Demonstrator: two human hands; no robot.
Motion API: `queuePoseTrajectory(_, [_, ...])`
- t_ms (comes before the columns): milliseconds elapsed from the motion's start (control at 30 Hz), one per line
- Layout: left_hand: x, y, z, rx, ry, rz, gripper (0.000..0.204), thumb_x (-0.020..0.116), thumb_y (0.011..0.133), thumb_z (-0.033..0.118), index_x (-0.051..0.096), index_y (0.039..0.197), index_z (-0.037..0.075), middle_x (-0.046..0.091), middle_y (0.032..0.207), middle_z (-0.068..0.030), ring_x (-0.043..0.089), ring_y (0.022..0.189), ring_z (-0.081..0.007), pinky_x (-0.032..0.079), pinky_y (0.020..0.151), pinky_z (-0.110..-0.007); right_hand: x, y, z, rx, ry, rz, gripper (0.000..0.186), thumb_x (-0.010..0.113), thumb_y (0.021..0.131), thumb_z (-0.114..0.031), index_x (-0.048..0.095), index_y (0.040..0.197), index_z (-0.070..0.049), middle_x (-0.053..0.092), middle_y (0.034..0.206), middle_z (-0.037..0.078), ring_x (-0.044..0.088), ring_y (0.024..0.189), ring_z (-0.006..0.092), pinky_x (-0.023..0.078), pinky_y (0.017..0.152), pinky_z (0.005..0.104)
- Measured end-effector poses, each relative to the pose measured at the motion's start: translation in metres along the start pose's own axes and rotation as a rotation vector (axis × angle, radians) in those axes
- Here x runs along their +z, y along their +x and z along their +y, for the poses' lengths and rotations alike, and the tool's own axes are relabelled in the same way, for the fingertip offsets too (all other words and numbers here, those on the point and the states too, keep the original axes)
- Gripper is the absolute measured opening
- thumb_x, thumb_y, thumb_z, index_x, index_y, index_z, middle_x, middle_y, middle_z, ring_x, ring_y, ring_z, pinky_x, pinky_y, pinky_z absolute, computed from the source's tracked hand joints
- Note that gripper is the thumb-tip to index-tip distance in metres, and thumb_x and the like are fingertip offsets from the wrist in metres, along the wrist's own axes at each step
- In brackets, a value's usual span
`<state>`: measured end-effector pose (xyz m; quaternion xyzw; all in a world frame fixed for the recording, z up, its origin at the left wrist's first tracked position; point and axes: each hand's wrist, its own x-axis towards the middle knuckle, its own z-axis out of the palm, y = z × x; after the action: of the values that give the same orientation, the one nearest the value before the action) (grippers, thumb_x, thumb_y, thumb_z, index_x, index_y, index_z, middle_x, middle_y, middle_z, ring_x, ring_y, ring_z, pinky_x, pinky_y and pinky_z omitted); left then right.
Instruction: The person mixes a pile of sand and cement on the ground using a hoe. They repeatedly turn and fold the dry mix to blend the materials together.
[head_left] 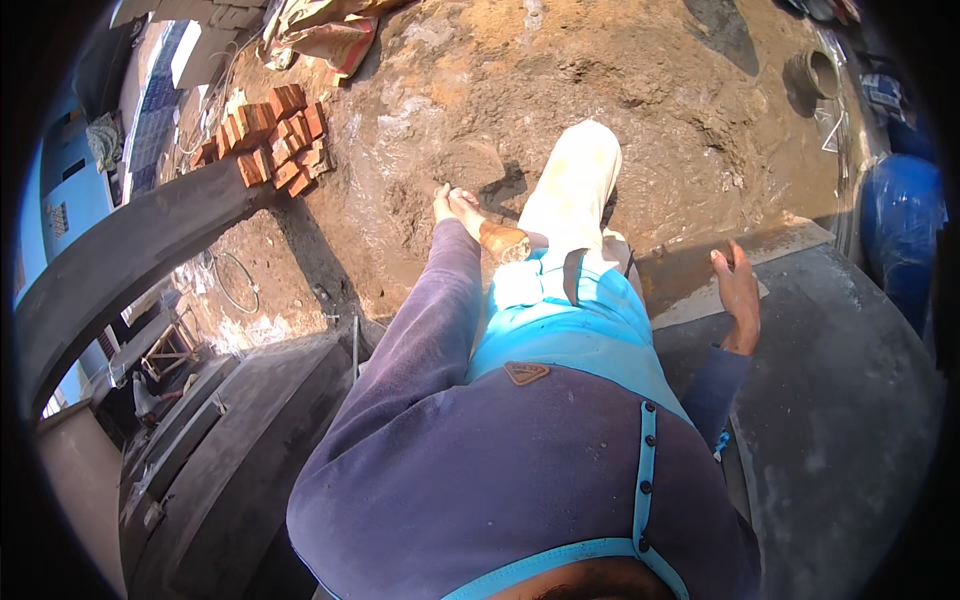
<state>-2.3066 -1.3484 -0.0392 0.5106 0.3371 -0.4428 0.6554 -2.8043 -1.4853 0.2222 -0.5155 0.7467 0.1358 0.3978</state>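
Observation:
My left hand (456, 203) reaches forward over wet mud and is closed around the handle of what looks like a hoe (505, 240). The handle is thick and wooden, its cut end pointing up toward me. Beyond the hand, a mud-coated rounded blade (474, 163) lies against the brown mud (400, 215). My right hand (738, 292) is out to the right, holding nothing, its fingers stretched and apart. It hangs above or rests near the edge of a dark grey slab (830, 400); contact cannot be made out.
A stack of red bricks (272, 140) sits at the upper left, by a curved grey ledge (130, 260). Sacks (325, 40) lie at the far side. A round clay-coloured pot (815, 75) and a blue plastic-wrapped drum (903, 215) stand on the right. Grey steps (240, 450) descend at left.

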Motion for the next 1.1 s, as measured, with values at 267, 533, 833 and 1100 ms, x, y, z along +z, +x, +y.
queuePoseTrajectory(267, [-0.064,0.065,0.024,-0.114,-0.156,0.219,0.024,0.064,0.095,0.03,0.047,0.095,0.013,0.051,0.069,-0.004,0.054,0.06,-0.0253,0.05,0.056,-0.043,-0.009,0.06,-0.109,-0.369,0.067,-0.009,0.066,0.054,0.104,-0.046,0.051,0.146,0.003,0.061,0.139,0.028,0.058,0.132,0.039,0.044,0.109,0.0429])
queuePoseTrajectory(533, [0.019,0.059,-0.067,-0.056,0.06,0.436,0.025,0.067,0.096,0.03,0.051,0.091,0.011,0.051,0.067,-0.0046,0.056,0.057,-0.023,0.053,0.053,-0.04,0.053,0.006,-0.214,-0.796,-0.379,-0.272,0.061,0.06,0.098,-0.051,0.061,0.13,0.001,0.069,0.116,0.026,0.066,0.113,0.0413,0.052,0.092,0.0482])
queuePoseTrajectory(833, [0.251,0.019,-0.013,0.319,0.199,-0.066,0.019,0.067,0.099,0.021,0.05,0.1,0.012,0.047,0.066,0.0005,0.048,0.051,-0.0141,0.048,0.048,-0.033,0.121,0.125,-0.179,-0.624,-0.086,-0.421,0.04,0.068,0.088,-0.025,0.054,0.119,-0.003,0.069,0.103,0.027,0.068,0.098,0.0453,0.053,0.081,0.0527])
queuePoseTrajectory(1100, [0.357,0.163,0.006,0.638,0.674,-0.198,0.033,0.067,0.1,0.022,0.044,0.112,0.002,0.056,0.081,-0.0077,0.058,0.053,-0.0162,0.053,0.047,-0.033,0.23,0.294,-0.337,-0.545,0.092,-0.413,0.041,0.065,0.091,-0.028,0.054,0.122,-0.004,0.068,0.112,0.029,0.066,0.107,0.048,0.054,0.086,0.0541])
